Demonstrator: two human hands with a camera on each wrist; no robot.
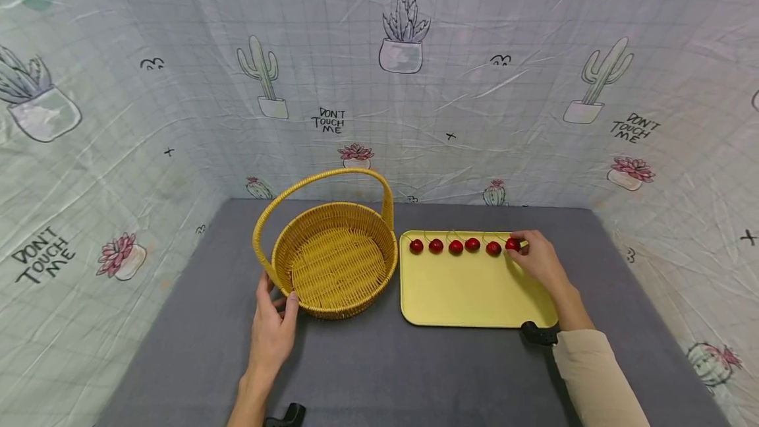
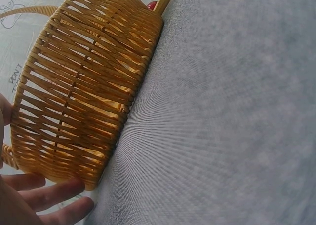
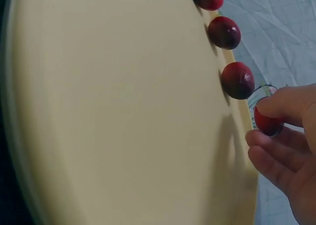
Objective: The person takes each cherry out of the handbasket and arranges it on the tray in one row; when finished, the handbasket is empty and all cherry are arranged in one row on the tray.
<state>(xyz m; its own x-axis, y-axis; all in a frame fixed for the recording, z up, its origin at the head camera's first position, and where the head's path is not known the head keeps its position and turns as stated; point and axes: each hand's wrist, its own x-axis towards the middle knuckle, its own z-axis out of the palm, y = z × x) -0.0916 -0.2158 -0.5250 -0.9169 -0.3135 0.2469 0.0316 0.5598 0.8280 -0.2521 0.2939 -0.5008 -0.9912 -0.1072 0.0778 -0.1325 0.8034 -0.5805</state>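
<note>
A round yellow wicker basket (image 1: 340, 265) with a tall arched handle stands on the grey table, left of the middle. My left hand (image 1: 273, 328) grips its near-left side, thumb at the rim and fingers against the outer wall (image 2: 74, 96). On the right lies a shallow yellow tray (image 1: 474, 292), where several red cherries (image 1: 455, 248) with thin stems form a row along the far edge. Over the tray's far-right corner, my right hand (image 1: 542, 265) pinches a cherry (image 3: 269, 122) between thumb and fingers, at the row's right end. Whether that cherry touches the tray, I cannot tell.
The grey tabletop (image 1: 379, 374) runs in front of the basket and tray. A pale cloth (image 1: 450, 104) printed with cacti hangs behind and at both sides. Black straps or mounts (image 1: 538, 333) sit at my wrists.
</note>
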